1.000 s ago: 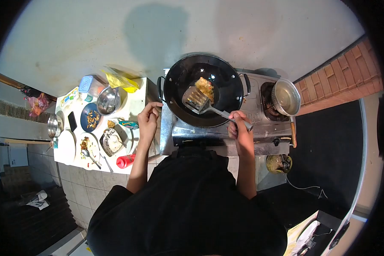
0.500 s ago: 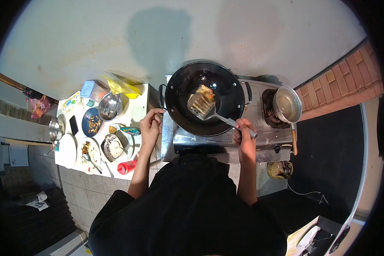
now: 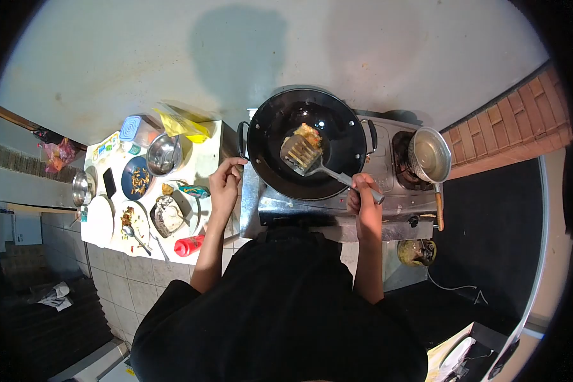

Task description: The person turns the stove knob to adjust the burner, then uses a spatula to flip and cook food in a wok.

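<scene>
A black wok (image 3: pixel 280 172) sits on the stove's left burner. Inside it, a spatula (image 3: pixel 334 175) with a slotted metal head and grey handle rests against a small heap of browned food with reddish bits (image 3: pixel 310 134). Wrapped round the end of the spatula's handle are the fingers of my right hand (image 3: pixel 364 194). My left hand (image 3: pixel 224 183) is beside the wok's lower left rim, its index finger stretched to the lower end of the side handle (image 3: pixel 240 140). The other fingers are loosely bent; whether the fingertip presses on the metal I cannot tell.
A saucepan (image 3: pixel 430 155) with a wooden handle stands on the right burner. The white table (image 3: pixel 124 247) at left carries a steel bowl (image 3: pixel 163 155), a dark blue plate of food (image 3: pixel 136 178), several other dishes and a red bottle (image 3: pixel 189 246). A wall rises behind the stove.
The view has shifted slightly. The spatula head remains low in the wok against the food, and both hands keep nearly the same places.
</scene>
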The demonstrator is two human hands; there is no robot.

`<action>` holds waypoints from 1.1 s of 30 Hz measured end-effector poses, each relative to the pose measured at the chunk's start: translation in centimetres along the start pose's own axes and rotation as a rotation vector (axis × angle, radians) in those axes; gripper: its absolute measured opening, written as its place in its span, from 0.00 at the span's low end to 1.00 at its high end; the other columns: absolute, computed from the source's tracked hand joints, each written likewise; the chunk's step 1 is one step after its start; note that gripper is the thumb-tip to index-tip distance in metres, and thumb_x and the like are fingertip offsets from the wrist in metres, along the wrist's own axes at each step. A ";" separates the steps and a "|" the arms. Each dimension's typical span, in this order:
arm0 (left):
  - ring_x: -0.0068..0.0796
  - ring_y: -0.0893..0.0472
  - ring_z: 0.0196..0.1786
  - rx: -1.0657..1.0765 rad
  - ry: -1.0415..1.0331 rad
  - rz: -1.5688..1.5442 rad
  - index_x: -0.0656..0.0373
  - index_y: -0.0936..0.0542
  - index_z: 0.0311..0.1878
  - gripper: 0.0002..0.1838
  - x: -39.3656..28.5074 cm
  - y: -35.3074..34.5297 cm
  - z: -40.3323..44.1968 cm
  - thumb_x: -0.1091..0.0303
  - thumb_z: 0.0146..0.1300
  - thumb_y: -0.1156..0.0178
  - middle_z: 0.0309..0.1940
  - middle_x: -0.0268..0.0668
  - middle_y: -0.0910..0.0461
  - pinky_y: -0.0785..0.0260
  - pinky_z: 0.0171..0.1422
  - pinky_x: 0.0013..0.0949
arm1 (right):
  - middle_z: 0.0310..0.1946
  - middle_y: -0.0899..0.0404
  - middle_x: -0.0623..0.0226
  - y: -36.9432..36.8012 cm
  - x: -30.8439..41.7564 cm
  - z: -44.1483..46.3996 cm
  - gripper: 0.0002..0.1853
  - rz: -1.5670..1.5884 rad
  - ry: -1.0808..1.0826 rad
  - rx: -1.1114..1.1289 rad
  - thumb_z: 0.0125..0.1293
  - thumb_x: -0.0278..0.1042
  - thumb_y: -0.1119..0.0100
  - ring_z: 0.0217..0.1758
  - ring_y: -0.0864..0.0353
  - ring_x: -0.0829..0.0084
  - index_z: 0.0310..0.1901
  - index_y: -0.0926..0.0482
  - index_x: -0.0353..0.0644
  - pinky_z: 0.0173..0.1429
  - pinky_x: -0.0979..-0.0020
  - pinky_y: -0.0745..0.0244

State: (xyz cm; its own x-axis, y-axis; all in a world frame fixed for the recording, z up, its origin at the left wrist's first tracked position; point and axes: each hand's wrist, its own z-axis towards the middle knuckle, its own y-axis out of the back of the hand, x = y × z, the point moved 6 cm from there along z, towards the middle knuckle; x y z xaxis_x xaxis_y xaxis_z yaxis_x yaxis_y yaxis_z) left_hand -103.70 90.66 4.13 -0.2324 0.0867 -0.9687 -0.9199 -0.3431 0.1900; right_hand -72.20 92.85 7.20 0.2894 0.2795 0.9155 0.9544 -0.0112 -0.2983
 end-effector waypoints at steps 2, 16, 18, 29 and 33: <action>0.13 0.40 0.22 0.002 0.005 0.003 0.66 0.19 0.45 0.22 0.0 0.0 0.0 0.87 0.53 0.60 0.17 0.25 0.38 0.49 0.28 0.21 | 0.19 0.45 0.83 0.1 -0.2 0.1 0.11 -0.001 -0.009 0.006 0.74 0.42 0.49 0.19 0.49 0.90 0.34 0.32 0.48 0.23 0.82 0.56; 0.13 0.42 0.23 -0.004 0.008 -0.017 0.66 0.19 0.45 0.22 0.2 0.3 0.1 0.87 0.53 0.60 0.18 0.24 0.39 0.50 0.28 0.21 | 0.19 0.45 0.83 -0.3 -0.1 0.1 0.10 -0.017 0.012 0.026 0.74 0.41 0.48 0.18 0.50 0.90 0.34 0.31 0.48 0.22 0.82 0.57; 0.13 0.42 0.23 -0.004 0.010 -0.006 0.66 0.19 0.45 0.22 0.0 0.3 0.1 0.87 0.53 0.60 0.18 0.24 0.40 0.50 0.28 0.21 | 0.19 0.45 0.83 -0.3 -0.2 0.0 0.10 -0.020 -0.002 0.022 0.74 0.40 0.48 0.18 0.49 0.90 0.34 0.30 0.48 0.22 0.81 0.57; 0.13 0.41 0.23 0.003 0.006 -0.013 0.66 0.19 0.44 0.21 -0.1 0.3 0.0 0.87 0.53 0.60 0.18 0.25 0.38 0.49 0.28 0.21 | 0.20 0.45 0.83 -0.4 -0.2 -0.4 0.10 -0.038 -0.047 0.024 0.74 0.41 0.48 0.20 0.49 0.90 0.34 0.30 0.48 0.24 0.81 0.56; 0.13 0.40 0.23 -0.002 0.012 -0.003 0.66 0.19 0.45 0.21 -0.1 0.3 -0.1 0.87 0.53 0.60 0.18 0.25 0.38 0.48 0.28 0.21 | 0.20 0.44 0.83 -0.4 -0.2 -0.4 0.10 -0.041 -0.029 0.037 0.74 0.40 0.48 0.20 0.49 0.90 0.34 0.30 0.48 0.24 0.81 0.56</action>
State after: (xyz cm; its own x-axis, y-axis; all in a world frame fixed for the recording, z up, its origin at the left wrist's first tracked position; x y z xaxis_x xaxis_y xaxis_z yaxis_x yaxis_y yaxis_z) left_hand -103.91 90.49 4.23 -0.2257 0.0762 -0.9712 -0.9200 -0.3446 0.1868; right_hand -72.60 92.44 7.29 0.2476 0.3066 0.9191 0.9618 0.0364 -0.2712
